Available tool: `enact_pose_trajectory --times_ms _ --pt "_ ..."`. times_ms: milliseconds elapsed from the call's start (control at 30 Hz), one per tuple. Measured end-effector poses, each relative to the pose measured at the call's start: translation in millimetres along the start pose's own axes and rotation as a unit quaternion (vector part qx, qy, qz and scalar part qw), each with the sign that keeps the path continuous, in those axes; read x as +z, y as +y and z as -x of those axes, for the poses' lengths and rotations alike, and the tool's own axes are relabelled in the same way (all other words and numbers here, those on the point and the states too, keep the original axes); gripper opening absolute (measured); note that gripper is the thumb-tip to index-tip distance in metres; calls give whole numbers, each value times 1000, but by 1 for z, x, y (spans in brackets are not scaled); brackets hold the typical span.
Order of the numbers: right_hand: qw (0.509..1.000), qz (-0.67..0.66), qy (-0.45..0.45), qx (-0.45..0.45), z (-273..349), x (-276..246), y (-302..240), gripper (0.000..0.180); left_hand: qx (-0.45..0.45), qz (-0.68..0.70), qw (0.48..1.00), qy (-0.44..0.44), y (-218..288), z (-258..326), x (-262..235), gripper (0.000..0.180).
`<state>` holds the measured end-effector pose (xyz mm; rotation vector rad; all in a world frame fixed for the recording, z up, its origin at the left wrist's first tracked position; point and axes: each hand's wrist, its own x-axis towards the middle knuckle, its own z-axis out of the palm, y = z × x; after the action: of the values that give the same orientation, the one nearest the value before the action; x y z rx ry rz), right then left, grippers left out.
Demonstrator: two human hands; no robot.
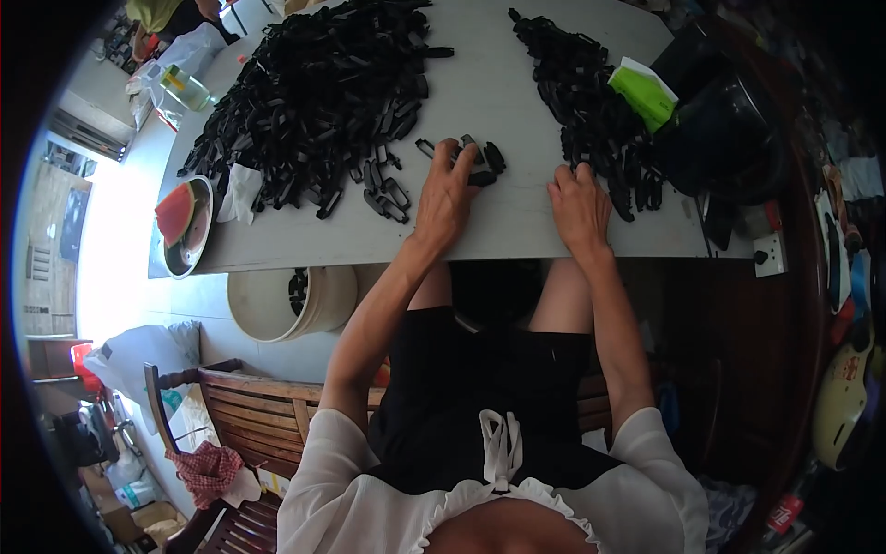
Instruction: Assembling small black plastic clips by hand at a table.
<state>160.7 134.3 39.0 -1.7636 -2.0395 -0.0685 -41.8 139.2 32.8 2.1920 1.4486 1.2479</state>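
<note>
My left hand (443,198) rests on the table with its fingers bent over a few small black plastic pieces (494,157), which look like narrow oblong frames or clips. One piece sticks out at the fingertips and another lies by the thumb. My right hand (581,210) is curled at the near-left edge of the smaller heap of black plastic pieces (577,88). Its fingers are bent close together, and what they hold, if anything, is hidden. To the left of my left hand spreads a much larger heap of the same pieces (314,102), with several loose ones at its near edge.
The grey table (475,69) carries a metal bowl (205,242) with a watermelon slice (175,214), a crumpled tissue (240,194), a bottle (185,88), a green packet (643,95) and a black container (729,138). Below stands a white bucket (337,300). Another person (189,14) is at far left.
</note>
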Motion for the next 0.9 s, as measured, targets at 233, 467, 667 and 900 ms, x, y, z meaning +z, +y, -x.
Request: enact_pose_trajectory --times_ms 233,467,667,900 --pt "995 -68 71 -23 10 13 -3 18 27 -80 996 -27 8 4 3 34" --pt "948 -303 73 68 20 14 8 31 89 -174 979 61 15 3 4 24" --pt "816 -558 -6 150 37 -32 -17 15 -44 102 990 84 32 6 -7 13" --pt "896 -444 -2 7 41 -60 -46 12 -342 723 599 -35 67 27 -21 29"
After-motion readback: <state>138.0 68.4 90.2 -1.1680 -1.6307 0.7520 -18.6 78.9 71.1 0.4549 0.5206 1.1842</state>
